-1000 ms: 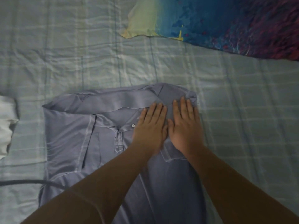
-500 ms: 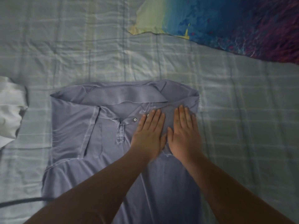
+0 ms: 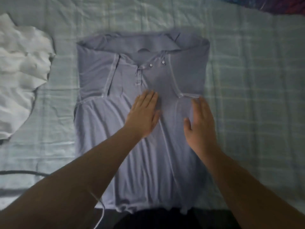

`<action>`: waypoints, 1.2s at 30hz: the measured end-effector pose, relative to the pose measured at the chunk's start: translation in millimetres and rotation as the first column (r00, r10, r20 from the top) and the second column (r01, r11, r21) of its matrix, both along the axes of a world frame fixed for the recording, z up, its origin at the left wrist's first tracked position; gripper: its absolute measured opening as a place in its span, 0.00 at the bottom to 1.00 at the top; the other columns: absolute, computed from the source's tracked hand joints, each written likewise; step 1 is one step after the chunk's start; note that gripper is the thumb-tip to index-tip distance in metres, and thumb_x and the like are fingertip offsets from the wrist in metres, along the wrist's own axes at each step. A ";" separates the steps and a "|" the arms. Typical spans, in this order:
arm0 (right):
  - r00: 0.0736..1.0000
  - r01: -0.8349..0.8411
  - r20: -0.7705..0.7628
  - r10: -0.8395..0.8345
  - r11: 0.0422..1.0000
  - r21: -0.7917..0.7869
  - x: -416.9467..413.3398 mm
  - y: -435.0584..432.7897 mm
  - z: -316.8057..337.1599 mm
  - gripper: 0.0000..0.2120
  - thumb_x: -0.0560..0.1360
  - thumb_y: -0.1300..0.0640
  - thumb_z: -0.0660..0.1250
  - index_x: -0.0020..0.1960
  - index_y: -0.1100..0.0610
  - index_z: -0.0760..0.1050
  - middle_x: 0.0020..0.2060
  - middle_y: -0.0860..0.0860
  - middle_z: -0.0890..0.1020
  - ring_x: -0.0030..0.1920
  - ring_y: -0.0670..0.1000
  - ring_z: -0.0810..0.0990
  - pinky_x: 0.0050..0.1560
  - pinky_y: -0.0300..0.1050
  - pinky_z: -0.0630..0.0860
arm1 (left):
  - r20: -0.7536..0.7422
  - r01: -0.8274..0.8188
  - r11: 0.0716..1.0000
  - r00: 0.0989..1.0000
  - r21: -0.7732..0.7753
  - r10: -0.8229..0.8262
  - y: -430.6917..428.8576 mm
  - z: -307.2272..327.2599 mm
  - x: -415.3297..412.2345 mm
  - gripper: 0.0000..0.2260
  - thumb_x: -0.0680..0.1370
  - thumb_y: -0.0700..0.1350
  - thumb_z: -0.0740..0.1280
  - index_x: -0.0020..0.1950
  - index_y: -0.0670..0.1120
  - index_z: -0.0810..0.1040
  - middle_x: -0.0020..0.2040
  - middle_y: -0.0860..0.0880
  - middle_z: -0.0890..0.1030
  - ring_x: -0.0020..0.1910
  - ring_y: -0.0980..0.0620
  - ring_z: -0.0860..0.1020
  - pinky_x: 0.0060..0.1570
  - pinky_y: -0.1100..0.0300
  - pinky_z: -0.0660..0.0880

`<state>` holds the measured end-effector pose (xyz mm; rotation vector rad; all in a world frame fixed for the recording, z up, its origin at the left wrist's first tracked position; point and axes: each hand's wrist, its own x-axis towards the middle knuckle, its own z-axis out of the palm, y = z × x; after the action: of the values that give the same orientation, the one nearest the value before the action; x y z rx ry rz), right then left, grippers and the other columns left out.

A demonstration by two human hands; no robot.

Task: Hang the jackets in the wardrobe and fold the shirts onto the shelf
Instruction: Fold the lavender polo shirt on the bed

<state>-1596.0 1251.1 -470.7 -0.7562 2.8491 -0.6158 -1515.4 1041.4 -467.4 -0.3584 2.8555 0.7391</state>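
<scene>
A lavender polo shirt lies flat on the bed, collar away from me and both sides folded in over its front. My left hand lies flat on the shirt's middle with straight fingers. A little to the right, my right hand lies flat on the folded-in right side, fingers straight. Neither hand grips the cloth. The shirt's hem reaches the bed's near edge.
The bed has a pale checked sheet. A crumpled white garment lies at the left. A corner of a colourful blanket shows at the top right. A thin cable runs in from the left edge.
Both hands have slid down the shirt toward me, from just under the collar to its middle, and moved apart. The view has tilted down, so more of the shirt's lower part shows.
</scene>
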 end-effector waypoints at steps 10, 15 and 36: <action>0.714 0.592 0.427 -0.555 0.804 0.053 160.4 95.3 7.9 0.15 0.71 0.59 0.72 0.51 0.69 0.76 0.45 0.65 0.80 0.47 0.63 0.81 0.48 0.54 0.77 | 0.232 -0.783 0.611 0.577 -0.113 0.783 -8.2 23.6 291.4 0.24 0.75 0.45 0.72 0.67 0.41 0.70 0.64 0.38 0.74 0.65 0.37 0.69 0.67 0.44 0.64; 0.529 0.632 0.533 -0.661 0.726 0.272 176.5 102.4 17.0 0.17 0.76 0.53 0.68 0.50 0.69 0.77 0.42 0.64 0.80 0.47 0.62 0.81 0.44 0.45 0.68 | 0.476 -0.844 0.527 0.425 -0.100 0.770 -8.4 19.4 318.3 0.25 0.74 0.52 0.71 0.65 0.42 0.71 0.60 0.39 0.75 0.62 0.37 0.71 0.61 0.46 0.67; 0.288 0.721 0.833 -0.472 0.679 0.135 177.3 170.8 37.7 0.11 0.77 0.54 0.71 0.52 0.62 0.80 0.40 0.55 0.85 0.39 0.54 0.84 0.41 0.48 0.81 | 0.684 -0.873 0.141 0.457 0.467 0.569 -32.0 27.7 388.7 0.07 0.79 0.46 0.71 0.54 0.45 0.82 0.45 0.46 0.82 0.42 0.50 0.79 0.40 0.57 0.77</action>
<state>-1418.7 1421.9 -433.0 0.6219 2.0045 -1.0971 -1126.7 1009.4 -439.7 -1.6122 1.4905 1.7676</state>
